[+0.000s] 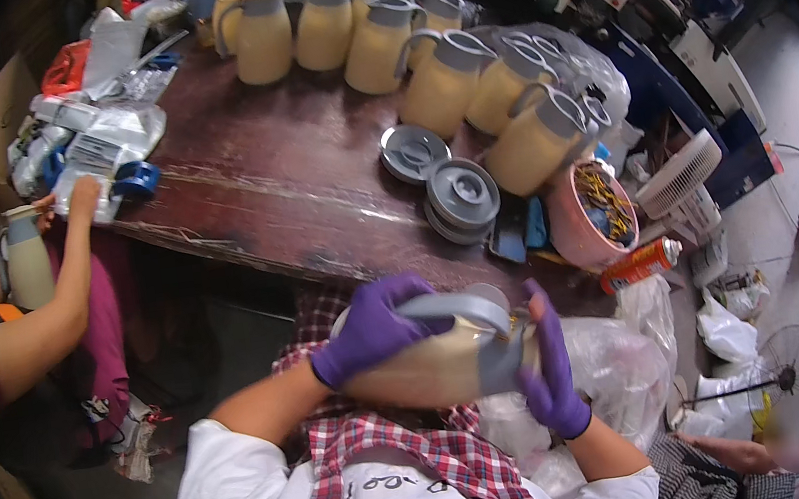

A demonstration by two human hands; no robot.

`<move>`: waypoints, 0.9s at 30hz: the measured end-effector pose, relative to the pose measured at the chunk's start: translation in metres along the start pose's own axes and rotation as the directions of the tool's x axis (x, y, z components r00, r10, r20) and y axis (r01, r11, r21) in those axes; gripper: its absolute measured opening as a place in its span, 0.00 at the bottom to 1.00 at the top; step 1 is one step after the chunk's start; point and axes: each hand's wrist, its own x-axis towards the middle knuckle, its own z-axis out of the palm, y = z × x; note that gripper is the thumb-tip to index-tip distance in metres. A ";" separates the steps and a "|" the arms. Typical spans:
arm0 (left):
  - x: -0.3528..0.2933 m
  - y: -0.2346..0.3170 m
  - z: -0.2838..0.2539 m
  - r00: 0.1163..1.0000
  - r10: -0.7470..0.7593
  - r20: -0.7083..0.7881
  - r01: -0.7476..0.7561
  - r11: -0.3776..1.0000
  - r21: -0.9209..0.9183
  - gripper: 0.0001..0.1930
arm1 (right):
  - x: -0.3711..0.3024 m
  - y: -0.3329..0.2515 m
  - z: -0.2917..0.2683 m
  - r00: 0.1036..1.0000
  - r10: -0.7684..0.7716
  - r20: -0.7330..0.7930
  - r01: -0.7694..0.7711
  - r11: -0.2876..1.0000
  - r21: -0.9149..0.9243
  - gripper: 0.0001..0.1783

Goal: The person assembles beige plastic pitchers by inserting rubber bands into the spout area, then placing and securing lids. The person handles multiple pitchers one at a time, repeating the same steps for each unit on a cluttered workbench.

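Note:
A cream-coloured thermos jug (407, 380) with a grey handle and grey collar lies sideways in front of my chest. My left hand (370, 332), in a purple glove, is closed round its handle and upper side. At the mouth end, my right hand (555, 370), gloved too, grips the jug by the grey collar; a fingertip shows bare. What sits inside the mouth is blurred. Beyond my hands, grey round lids (463, 193) lie stacked on the dark red table (280, 184), beside another grey lid (414, 152).
Several cream jugs (443, 82) stand along the table's far side. On the right are a pink tub (577, 221) of small parts, an orange spray can (642, 264) and a white fan (677, 174). At left, a co-worker (47, 331) holds a jug near plastic bags (117, 135).

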 end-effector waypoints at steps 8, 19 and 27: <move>-0.006 0.017 -0.012 0.824 0.555 0.115 -0.520 0.659 0.543 0.19 | -0.019 0.052 0.031 0.836 0.533 -0.130 -0.477 0.823 0.308 0.31; 0.016 -0.015 -0.026 0.906 -0.219 0.362 0.330 0.901 -0.282 0.11 | 0.055 -0.062 -0.001 0.956 -0.147 0.253 0.149 0.989 0.010 0.40; -0.003 0.004 -0.002 0.979 -0.188 -0.078 0.184 0.981 -0.060 0.11 | 0.021 0.007 0.021 0.944 0.330 -0.015 -0.323 0.930 0.175 0.30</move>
